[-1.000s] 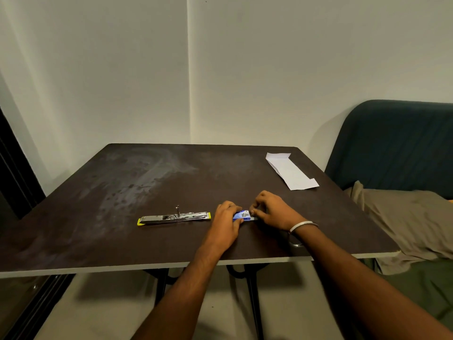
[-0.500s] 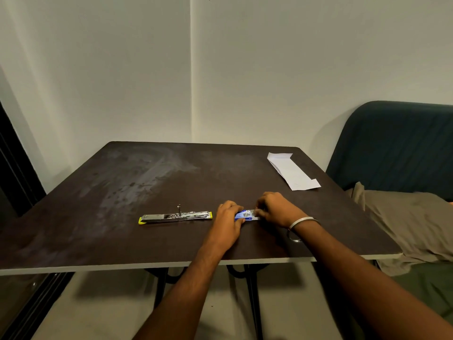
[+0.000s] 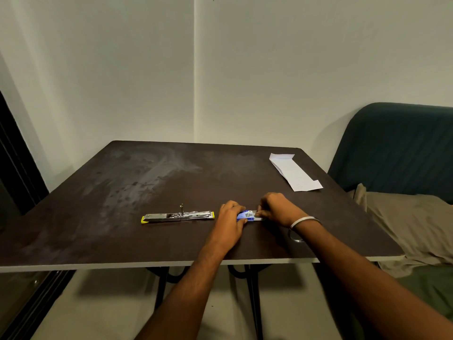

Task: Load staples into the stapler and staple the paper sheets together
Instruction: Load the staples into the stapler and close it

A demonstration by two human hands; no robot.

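One head view: we look forward and down across the table (image 3: pixel 147 241), hands near, wall (image 3: pixel 269 69) beyond; no second view.

A home room is suggested by a dark table (image 3: pixel 122 217) set in a plain-walled corner, a cloth-draped sofa (image 3: pixel 397 153) just beside it.

Opened stapler (image 3: pixel 177 216), staple box (image 3: pixel 245 215), paper (image 3: pixel 295 172)
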